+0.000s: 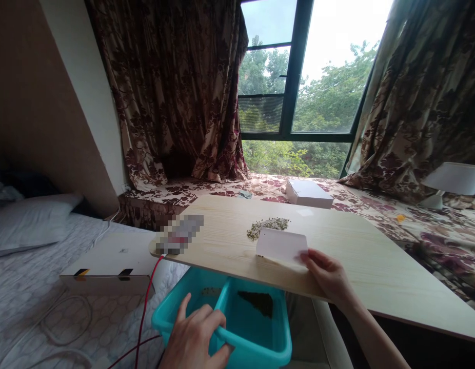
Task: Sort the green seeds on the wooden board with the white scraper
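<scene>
My right hand (330,274) pinches the right end of a thin white card (281,246) above the wooden tabletop (222,230). Just behind the card lies a loose patch of small greenish-brown grains (266,225), and a few more show at its lower left edge. Below the table's front edge is a turquoise plastic bin (256,346) with a divider down its middle. My left hand (197,335) grips its near rim by the divider, with the index finger stretched out. A dark heap of grains (260,302) lies in the right compartment; a few grains are scattered in the left one.
A blurred-out device (179,236) with a red cable (147,292) lies at the table's left end. On the window ledge stand a white box (309,193) and a lamp (453,179). A flat white box (110,261) rests on the bed at left.
</scene>
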The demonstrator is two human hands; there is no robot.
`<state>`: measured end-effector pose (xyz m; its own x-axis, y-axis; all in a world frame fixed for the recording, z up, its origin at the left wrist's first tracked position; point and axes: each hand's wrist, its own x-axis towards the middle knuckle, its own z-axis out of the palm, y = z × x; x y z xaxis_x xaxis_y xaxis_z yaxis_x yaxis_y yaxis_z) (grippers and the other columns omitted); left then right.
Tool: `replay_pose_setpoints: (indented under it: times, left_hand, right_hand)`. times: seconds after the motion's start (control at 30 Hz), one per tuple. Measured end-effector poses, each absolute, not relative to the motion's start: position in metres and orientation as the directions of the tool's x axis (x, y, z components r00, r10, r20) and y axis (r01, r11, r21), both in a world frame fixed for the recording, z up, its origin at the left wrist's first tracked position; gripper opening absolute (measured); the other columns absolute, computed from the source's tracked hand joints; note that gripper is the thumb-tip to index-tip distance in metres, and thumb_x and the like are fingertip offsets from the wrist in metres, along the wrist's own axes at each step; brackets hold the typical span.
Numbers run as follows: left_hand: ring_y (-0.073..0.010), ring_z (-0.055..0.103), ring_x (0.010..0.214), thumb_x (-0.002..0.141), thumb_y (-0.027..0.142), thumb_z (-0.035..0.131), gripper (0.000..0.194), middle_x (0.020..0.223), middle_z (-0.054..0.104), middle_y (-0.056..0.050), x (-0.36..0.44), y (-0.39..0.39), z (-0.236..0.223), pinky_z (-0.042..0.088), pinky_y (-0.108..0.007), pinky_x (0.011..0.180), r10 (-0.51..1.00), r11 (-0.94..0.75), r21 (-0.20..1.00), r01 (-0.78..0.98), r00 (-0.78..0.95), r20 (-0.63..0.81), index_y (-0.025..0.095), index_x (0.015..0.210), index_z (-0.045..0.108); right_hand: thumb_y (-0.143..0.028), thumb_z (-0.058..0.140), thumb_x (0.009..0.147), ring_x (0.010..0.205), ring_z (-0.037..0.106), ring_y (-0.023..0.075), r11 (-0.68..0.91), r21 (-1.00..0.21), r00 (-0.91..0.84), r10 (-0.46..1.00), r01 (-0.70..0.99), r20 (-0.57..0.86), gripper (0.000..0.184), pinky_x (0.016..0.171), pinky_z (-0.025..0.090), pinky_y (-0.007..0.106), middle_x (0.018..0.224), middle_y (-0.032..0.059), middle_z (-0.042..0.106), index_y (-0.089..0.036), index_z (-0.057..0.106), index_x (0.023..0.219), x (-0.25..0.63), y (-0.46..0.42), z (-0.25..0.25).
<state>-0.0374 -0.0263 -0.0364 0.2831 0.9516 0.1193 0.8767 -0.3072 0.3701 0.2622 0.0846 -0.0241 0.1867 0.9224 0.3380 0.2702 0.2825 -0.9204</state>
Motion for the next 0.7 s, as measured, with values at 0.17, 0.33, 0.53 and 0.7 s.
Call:
replay_pose_setpoints:
  times: [0.17, 0.33, 0.53, 0.7]
  left_hand:
    - [-0.0186, 0.062, 0.081, 0.074, 0.019, 0.05, 0.007, 0.078, 0.057, 0.005, -0.036, -0.028, -0.031, 0.004, -0.066, 0.108, 0.96, -0.281, 0.36, 0.89, 0.265, 0.095, 0.025, 0.077, 0.052]
    - [-0.0182, 0.062, 0.081, 0.072, 0.018, 0.051, 0.009, 0.078, 0.058, 0.005, -0.037, -0.028, -0.033, 0.006, -0.063, 0.109, 0.959, -0.282, 0.359, 0.89, 0.267, 0.093, 0.025, 0.077, 0.052]
    - [-0.0181, 0.063, 0.082, 0.07, 0.017, 0.05, 0.012, 0.08, 0.059, 0.004, -0.04, -0.024, -0.038, 0.01, -0.065, 0.108, 0.95, -0.311, 0.356, 0.881, 0.3, 0.085, 0.025, 0.078, 0.054]
    - [-0.0185, 0.063, 0.082, 0.07, 0.019, 0.052, 0.011, 0.079, 0.06, 0.004, -0.039, -0.022, -0.041, 0.01, -0.065, 0.108, 0.95, -0.309, 0.354, 0.883, 0.3, 0.082, 0.025, 0.078, 0.054]
  right_hand:
    - [-0.05, 0.077, 0.058, 0.069, 0.07, 0.0221, 0.254, -0.95, 0.16, 0.946, 0.18, 0.283, 0.033, 0.064, 0.057, 0.029, 0.073, 0.0066, 0.076, -0.02, 0.077, 0.071, 0.258, 0.069, -0.03]
    - [-0.05, 0.08, 0.051, 0.058, 0.066, 0.0189, 0.184, -0.974, 0.121, 0.972, 0.131, 0.2, 0.035, 0.051, 0.054, 0.026, 0.069, 0.0065, 0.076, -0.02, 0.077, 0.069, 0.26, 0.062, -0.024]
    - [-0.047, 0.073, 0.059, 0.068, 0.068, 0.0221, 0.248, -0.944, 0.338, 0.888, 0.219, 0.312, 0.033, 0.058, 0.054, 0.03, 0.079, 0.0079, 0.076, -0.019, 0.076, 0.076, 0.27, 0.089, -0.013]
    - [-0.042, 0.066, 0.066, 0.078, 0.068, 0.0242, 0.257, -0.927, 0.32, 0.885, 0.273, 0.34, 0.032, 0.07, 0.054, 0.033, 0.083, 0.008, 0.077, -0.017, 0.076, 0.084, 0.265, 0.104, -0.017]
